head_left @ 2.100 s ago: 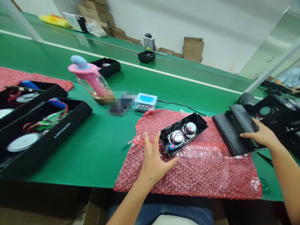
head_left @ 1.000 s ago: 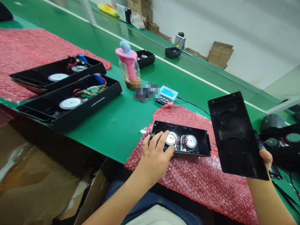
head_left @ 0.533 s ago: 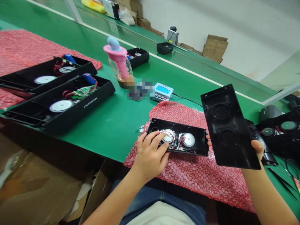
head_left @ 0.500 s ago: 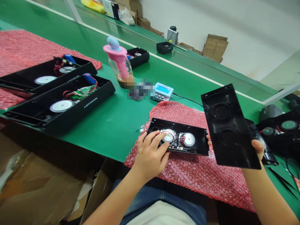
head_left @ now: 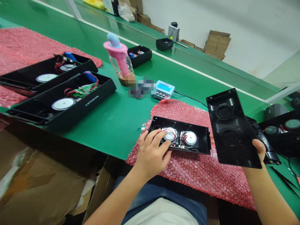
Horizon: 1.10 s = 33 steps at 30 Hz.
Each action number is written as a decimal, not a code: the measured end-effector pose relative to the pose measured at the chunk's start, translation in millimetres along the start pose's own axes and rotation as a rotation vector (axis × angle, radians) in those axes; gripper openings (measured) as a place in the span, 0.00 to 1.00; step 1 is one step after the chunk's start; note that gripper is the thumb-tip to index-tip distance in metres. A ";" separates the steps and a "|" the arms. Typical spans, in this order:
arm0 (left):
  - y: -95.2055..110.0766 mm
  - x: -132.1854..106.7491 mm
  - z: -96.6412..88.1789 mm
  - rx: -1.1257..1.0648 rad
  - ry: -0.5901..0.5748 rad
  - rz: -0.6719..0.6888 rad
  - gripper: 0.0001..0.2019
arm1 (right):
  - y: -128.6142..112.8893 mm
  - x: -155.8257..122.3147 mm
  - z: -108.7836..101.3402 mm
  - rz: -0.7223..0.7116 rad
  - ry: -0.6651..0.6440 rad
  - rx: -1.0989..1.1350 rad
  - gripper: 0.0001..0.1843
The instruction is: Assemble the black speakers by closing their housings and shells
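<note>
Left hand (head_left: 152, 153): loosely curled fingers still touching speaker housing (head_left: 199, 140).
Right hand (head_left: 259, 149): still gripping cover panel (head_left: 234, 131), now slightly lower.

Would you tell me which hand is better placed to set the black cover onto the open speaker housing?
Probably right: the right hand holds the black cover beside the speaker housing; the left hand rests on its left end.

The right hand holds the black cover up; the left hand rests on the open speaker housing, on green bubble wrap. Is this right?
No. In the head view the bubble wrap is red, not green. The right hand, black cover, left hand and speaker housing are as stated.
</note>
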<state>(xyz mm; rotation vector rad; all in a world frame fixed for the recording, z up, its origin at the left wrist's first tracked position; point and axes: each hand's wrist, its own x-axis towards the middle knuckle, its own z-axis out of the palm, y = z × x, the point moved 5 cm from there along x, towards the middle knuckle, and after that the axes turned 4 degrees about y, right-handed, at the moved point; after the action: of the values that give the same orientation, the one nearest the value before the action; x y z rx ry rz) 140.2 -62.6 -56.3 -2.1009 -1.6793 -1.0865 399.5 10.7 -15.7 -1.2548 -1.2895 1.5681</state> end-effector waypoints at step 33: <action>0.4 -16.7 1.1 -0.019 0.097 -0.029 0.04 | 26.9 17.3 -27.5 -0.563 0.415 -1.349 0.32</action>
<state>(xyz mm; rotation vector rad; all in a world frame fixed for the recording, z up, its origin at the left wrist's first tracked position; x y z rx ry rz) 139.9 -74.4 -68.2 -2.0064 -1.6649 -1.1975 422.8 27.9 -46.3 -1.5673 -2.1941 -0.1392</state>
